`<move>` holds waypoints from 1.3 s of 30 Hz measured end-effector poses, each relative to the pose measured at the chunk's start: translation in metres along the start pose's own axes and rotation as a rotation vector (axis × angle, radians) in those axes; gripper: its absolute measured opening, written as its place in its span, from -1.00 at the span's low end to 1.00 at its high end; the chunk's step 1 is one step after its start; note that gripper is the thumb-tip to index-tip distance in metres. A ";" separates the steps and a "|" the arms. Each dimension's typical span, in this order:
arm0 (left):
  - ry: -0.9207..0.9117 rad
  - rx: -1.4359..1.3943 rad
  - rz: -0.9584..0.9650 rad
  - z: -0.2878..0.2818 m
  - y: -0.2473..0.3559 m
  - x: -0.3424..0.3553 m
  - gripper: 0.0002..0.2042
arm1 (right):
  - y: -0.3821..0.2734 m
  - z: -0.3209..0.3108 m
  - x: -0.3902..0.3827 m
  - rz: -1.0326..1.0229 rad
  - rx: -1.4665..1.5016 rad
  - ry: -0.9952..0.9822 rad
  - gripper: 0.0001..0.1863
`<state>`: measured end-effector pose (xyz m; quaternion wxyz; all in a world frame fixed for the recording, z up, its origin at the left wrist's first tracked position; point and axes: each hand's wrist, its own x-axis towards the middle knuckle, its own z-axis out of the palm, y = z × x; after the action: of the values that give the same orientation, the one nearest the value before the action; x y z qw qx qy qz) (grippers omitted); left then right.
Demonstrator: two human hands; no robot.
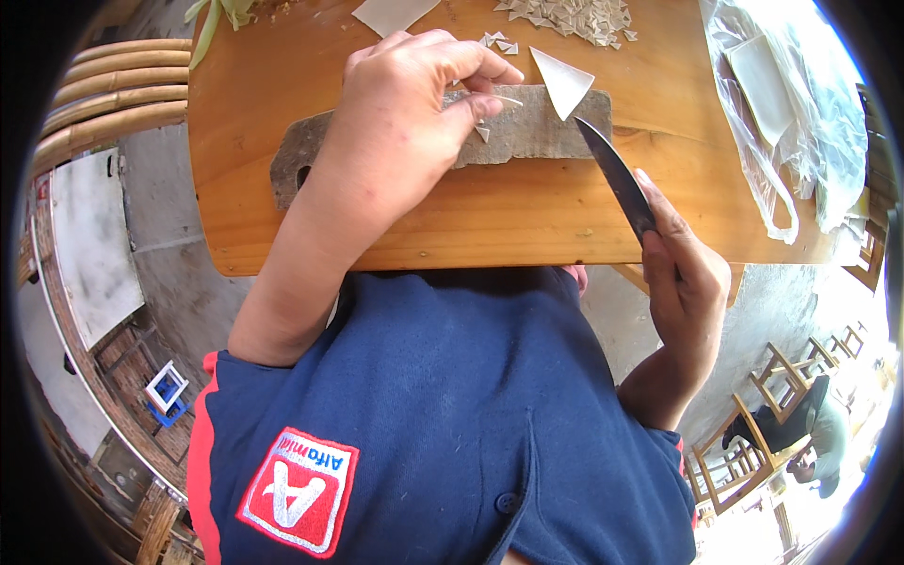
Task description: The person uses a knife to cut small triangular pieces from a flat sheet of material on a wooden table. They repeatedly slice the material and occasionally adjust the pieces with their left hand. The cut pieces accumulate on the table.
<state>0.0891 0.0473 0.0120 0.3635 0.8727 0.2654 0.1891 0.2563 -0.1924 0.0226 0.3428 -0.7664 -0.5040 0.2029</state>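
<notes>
Knife (617, 179) gripped by right-hand fingers (659, 268); left fingers (471, 80) pinch thin strip (504, 99).

Knife handle hidden in right hand (683, 282); pale sheet (391, 13) cut by top edge.

Open-air eatery: wooden table (527, 226), wooden chairs (753, 443), cutting board (527, 132), concrete floor (179, 273).
</notes>
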 end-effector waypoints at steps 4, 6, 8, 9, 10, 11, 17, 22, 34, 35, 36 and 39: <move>0.051 -0.216 -0.096 -0.006 0.000 0.001 -0.80 | -0.009 0.011 0.011 -0.095 -0.013 -0.016 -0.48; 0.092 -0.221 -0.154 -0.015 -0.004 0.000 -0.81 | -0.021 0.011 0.016 -0.074 -0.082 -0.133 -0.43; 0.199 -0.188 -0.166 -0.023 -0.008 -0.004 -0.83 | -0.032 0.012 0.023 -0.069 -0.179 -0.282 -0.37; 0.223 -0.262 -0.156 -0.028 -0.012 -0.009 -0.86 | -0.039 0.023 0.027 -0.068 -0.204 -0.299 -0.32; 0.221 -0.247 -0.141 -0.032 -0.013 -0.014 -0.86 | -0.044 0.025 0.032 -0.073 -0.239 -0.320 -0.32; 0.220 -0.230 -0.124 -0.035 -0.015 -0.020 -0.86 | -0.047 0.026 0.037 -0.085 -0.258 -0.341 -0.31; 0.236 -0.399 -0.232 -0.040 -0.025 -0.049 -0.89 | -0.042 0.031 0.065 -0.140 -0.189 -0.295 -0.38; 0.303 -0.409 -0.158 -0.039 -0.028 -0.054 -0.89 | -0.029 0.023 0.077 -0.103 -0.161 -0.095 -0.50; 0.335 -0.249 -0.161 -0.026 -0.011 -0.052 -0.85 | -0.050 0.024 0.064 -0.064 -0.248 -0.298 -0.43; 0.329 -0.236 -0.206 -0.025 -0.010 -0.051 -0.85 | -0.049 0.023 0.066 -0.037 -0.254 -0.263 -0.44; 0.330 -0.182 -0.164 -0.023 -0.010 -0.050 -0.85 | -0.048 0.023 0.067 -0.027 -0.240 -0.227 -0.46; 0.301 -0.019 -0.143 -0.019 -0.006 -0.051 -0.85 | -0.046 0.021 0.069 0.025 -0.170 -0.068 -0.50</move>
<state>0.0372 0.0299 0.0134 0.3404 0.8100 0.3765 0.2935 0.2416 -0.1105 0.0441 0.2566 -0.7916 -0.5211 0.1897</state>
